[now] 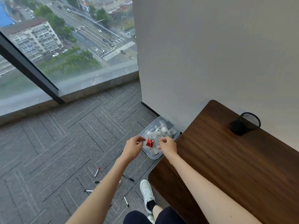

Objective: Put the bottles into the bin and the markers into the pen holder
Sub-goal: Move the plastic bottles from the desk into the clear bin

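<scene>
While the wooden table point(234, 167) carries the black mesh pen holder point(246, 123), the clear bin point(175, 135) of bottles point(163, 128) sits on carpet beside it. Left hand point(133, 147) and right hand point(167, 147) hover above, fingers loosely curled; grasp unclear. Markers point(97, 172) lie scattered on carpet.

Head view, steeply down, seemingly standing

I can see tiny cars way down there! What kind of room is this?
Probably an office high in a tall building: a big window overlooks streets far below, with grey carpet tiles and a wooden desk holding a mesh pen holder.
</scene>
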Motion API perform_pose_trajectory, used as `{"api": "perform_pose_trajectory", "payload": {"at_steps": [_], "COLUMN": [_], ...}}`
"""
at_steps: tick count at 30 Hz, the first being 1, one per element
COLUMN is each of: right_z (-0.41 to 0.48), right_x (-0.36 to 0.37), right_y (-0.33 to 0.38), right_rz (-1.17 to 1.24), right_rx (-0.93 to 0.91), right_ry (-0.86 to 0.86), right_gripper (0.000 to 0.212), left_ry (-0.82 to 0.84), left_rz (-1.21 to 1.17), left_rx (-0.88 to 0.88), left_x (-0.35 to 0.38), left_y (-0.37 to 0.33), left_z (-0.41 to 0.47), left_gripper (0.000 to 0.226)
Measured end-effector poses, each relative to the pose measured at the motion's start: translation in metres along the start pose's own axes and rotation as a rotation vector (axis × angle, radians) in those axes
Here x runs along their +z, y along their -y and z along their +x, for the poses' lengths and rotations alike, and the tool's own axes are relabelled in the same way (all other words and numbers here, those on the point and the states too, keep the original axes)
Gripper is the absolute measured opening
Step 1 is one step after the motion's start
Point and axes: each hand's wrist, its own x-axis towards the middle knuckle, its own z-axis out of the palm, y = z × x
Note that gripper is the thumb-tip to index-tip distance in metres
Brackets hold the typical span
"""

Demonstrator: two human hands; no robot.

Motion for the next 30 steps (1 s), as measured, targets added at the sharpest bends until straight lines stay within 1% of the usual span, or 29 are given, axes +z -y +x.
{"api": "perform_pose_trajectory", "payload": {"at_steps": [4,8,13,17,20,23,26,30], "right_z": [-0.034,-0.070,-0.098,-0.120,-0.131,-0.143,-0.161,-0.187], "right_x": [-0.005,-0.028,-0.076,-0.129,-0.170,-0.213,-0.258,-0.324], "right_y": [-0.019,-0.051,-0.113,-0.165,-0.204,-0.243,-0.287,-0.361], "right_rz": [-0.021,-0.026,0.016,0.057,0.095,0.116,0.123,0.100], "right_rx": [-0.088,-0.154,-0.134,-0.059,-0.006,0.028,0.042,0.068], "right_ry": [0.014,-0.004,-0.089,-0.198,-0.251,-0.291,-0.325,-0.325], "right_gripper": [0.016,0.011,0.013,0.016,0.021,0.020,0.017,0.014], "left_ry": [-0.046,-0.063,-0.057,0.047,0.128,0.190,0.236,0.285], "left_rz": [-0.019,-0.025,-0.048,0.010,0.037,0.071,0.116,0.126], "left_rx": [0.020,0.041,0.056,0.087,0.127,0.156,0.166,0.165], "left_x": [0.010,0.039,0.096,0.147,0.188,0.233,0.289,0.379], "left_y": [-0.001,-0.001,-0.022,-0.043,-0.063,-0.085,-0.105,-0.136], "left_z": [-0.044,-0.078,-0.114,-0.139,-0.155,-0.171,-0.190,-0.230], "left_gripper": [0.027,0.024,0.025,0.027,0.026,0.026,0.028,0.029]}}
